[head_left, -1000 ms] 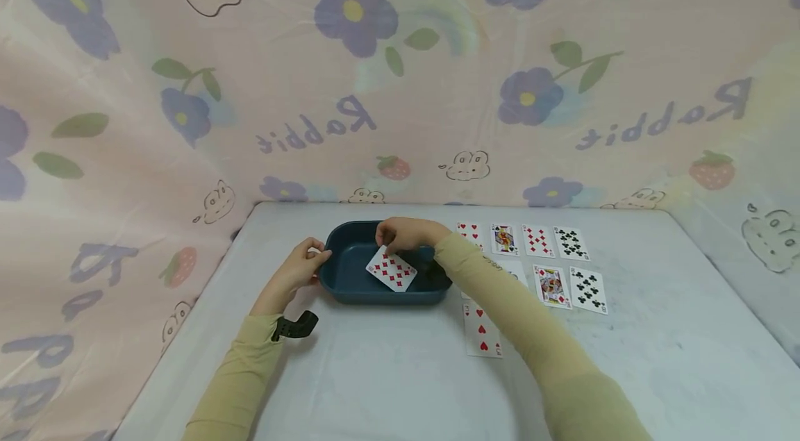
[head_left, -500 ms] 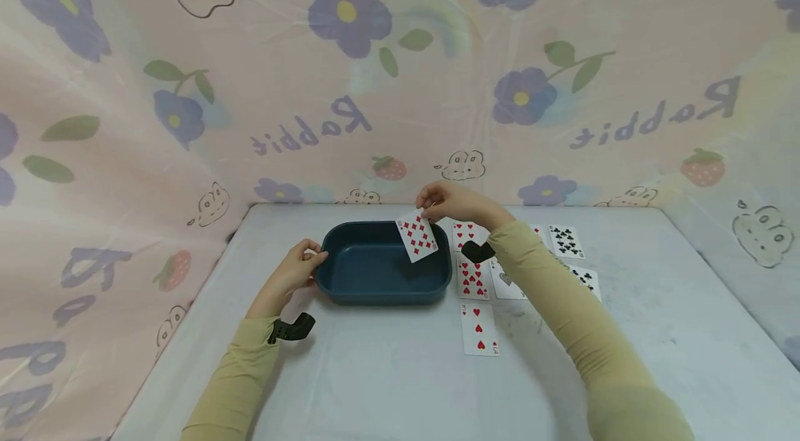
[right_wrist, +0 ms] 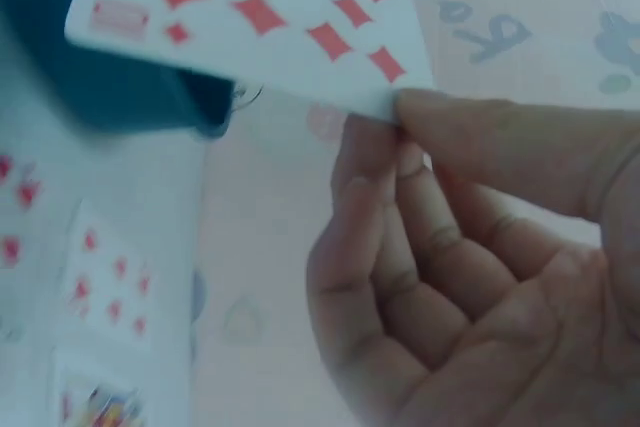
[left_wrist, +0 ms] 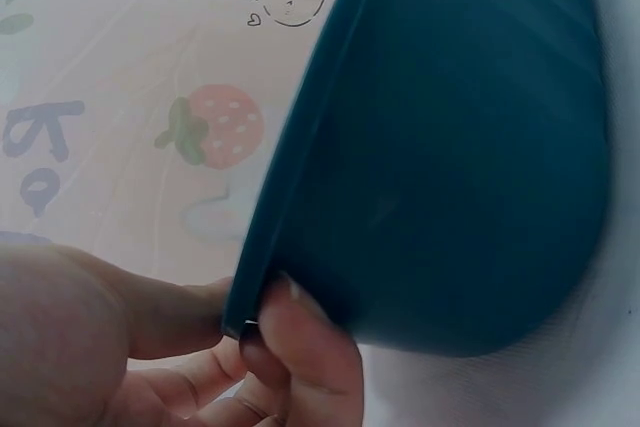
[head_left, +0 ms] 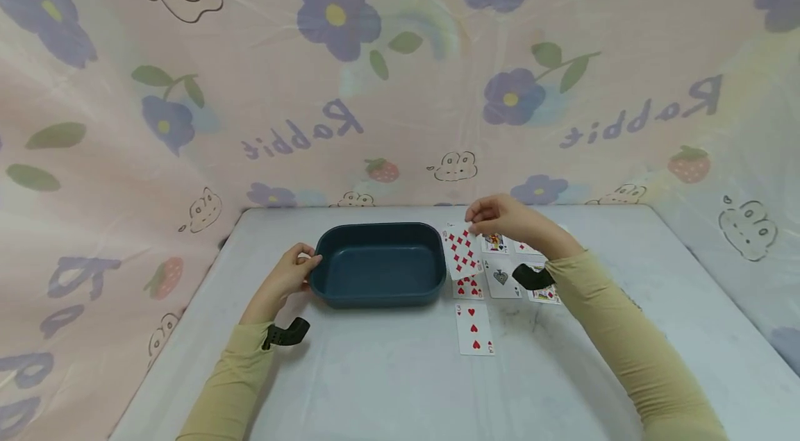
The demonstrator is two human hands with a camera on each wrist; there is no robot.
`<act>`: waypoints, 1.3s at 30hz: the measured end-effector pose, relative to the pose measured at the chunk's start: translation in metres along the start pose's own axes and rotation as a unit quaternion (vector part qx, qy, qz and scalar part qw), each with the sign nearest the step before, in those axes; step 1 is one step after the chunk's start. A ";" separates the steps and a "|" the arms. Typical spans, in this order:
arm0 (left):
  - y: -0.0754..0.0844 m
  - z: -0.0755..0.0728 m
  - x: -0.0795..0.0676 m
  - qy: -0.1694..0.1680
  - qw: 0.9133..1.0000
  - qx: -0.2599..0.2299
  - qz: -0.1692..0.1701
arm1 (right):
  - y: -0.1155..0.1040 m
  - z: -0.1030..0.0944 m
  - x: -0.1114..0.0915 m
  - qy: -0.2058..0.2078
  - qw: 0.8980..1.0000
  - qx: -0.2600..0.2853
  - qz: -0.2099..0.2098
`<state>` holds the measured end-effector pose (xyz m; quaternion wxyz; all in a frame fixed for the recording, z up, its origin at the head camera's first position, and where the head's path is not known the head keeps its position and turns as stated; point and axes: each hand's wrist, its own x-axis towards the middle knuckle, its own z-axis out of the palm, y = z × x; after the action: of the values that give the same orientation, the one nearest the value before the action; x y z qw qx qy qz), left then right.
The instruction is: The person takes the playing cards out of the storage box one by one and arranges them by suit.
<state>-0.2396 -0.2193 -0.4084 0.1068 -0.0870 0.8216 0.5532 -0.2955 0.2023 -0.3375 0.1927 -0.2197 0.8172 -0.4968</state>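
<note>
My left hand (head_left: 287, 278) holds the left end of a dark blue rectangular tub (head_left: 378, 301). In the left wrist view its thumb and fingers pinch the rim of the tub (left_wrist: 450, 147) from both sides. My right hand (head_left: 509, 219) pinches a ten of diamonds (head_left: 461, 255) by one corner, between thumb and fingers. That card hangs face toward me just right of the tub and overlaps the laid-out cards. Directly below it, a hearts card (head_left: 469, 289) is partly covered. The right wrist view shows the ten of diamonds (right_wrist: 260, 17) tilted.
Face-up cards lie in rows right of the tub: an ace of spades (head_left: 502, 279), face cards (head_left: 544, 295) and others, several hidden by the right hand and sleeve. A three of hearts (head_left: 475, 330) lies nearest me. A patterned curtain (head_left: 400, 114) stands behind the white table (head_left: 375, 378).
My right hand has lifted the ten of diamonds out of the tub and carried it right, past the tub's right end. The left hand keeps its grip on the rim.
</note>
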 end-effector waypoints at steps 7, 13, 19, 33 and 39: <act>0.000 0.000 -0.001 0.002 1.000 0.000 0.000 | 0.042 -0.016 -0.048 0.008 0.999 0.002 0.031; -0.001 0.000 -0.001 0.000 1.000 0.000 -0.004 | 0.073 -0.030 -0.090 0.032 0.998 -0.002 0.057; -0.001 -0.001 -0.002 0.001 1.000 0.000 -0.002 | 0.099 -0.033 -0.121 0.026 0.995 0.023 0.094; -0.001 0.000 -0.002 0.002 1.000 0.001 -0.004 | 0.124 -0.024 -0.147 0.009 0.990 0.076 0.116; -0.001 0.000 -0.002 -0.001 1.000 -0.001 0.001 | 0.131 -0.015 -0.147 0.017 0.991 0.074 0.114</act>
<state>-0.2376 -0.2198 -0.4090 0.1065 -0.0857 0.8211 0.5542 -0.2036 0.3478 -0.4342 0.2499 -0.1015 0.8010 -0.5345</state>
